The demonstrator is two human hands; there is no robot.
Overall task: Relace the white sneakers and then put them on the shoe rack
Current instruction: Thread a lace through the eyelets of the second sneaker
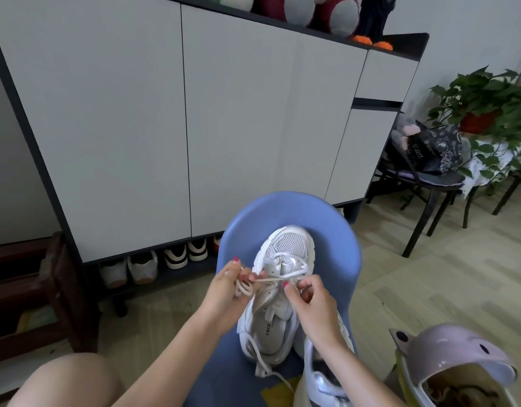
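Two hands work one lace: your left hand [224,284] pinches a looped bunch of the white lace [244,287], while your right hand [307,298] curls its fingers around the other end, the strand stretched taut between them over the tongue. Under your wrists, the white sneaker [278,289] lies toe-away on a blue stool [335,254]; its partner, the second sneaker [318,380], rests at the stool's near edge beside a lilac bin [447,353]. Beyond, a pale cabinet [121,127] stands above a low shoe shelf [153,267] holding several pairs.
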